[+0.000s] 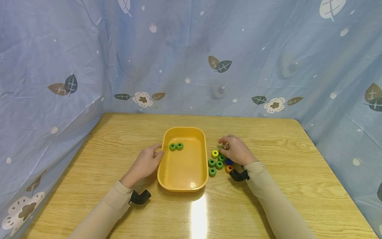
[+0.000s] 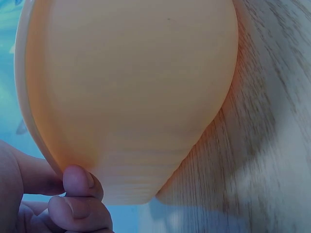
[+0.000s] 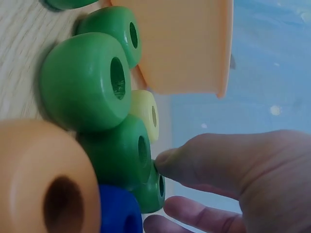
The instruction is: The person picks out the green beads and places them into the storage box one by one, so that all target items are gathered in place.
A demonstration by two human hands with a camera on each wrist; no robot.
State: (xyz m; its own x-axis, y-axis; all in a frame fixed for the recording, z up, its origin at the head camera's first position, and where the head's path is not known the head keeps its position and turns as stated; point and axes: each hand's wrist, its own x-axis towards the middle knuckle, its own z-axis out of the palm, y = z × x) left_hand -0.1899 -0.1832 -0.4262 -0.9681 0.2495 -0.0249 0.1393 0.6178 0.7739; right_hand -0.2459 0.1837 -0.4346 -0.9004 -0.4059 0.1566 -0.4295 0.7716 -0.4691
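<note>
My left hand [image 1: 145, 163] holds the left edge of a yellow-orange plastic tray [image 1: 182, 190]. In the left wrist view, its fingertips [image 2: 80, 208] lie against the tray's outer wall. Two green beads [image 1: 176, 146] sit side by side inside, toward the far left. Right of the tray, my right hand [image 1: 235, 150] reaches over a cluster of loose beads. Its thumb touches the farthest green bead [image 3: 151, 191], with the other fingers spread apart from the thumb. Around it lie a yellow bead [image 1: 215, 153], several green beads [image 1: 219, 165], a blue bead [image 1: 229, 161] and an orange bead [image 1: 229, 169].
The wooden table [image 1: 128, 132] extends on both sides of the tray. A blue patterned curtain [image 1: 185, 59] hangs behind it and along both sides. Each wrist bears a black camera mount [image 1: 140, 197]. Light reflects off the tabletop in front of the tray.
</note>
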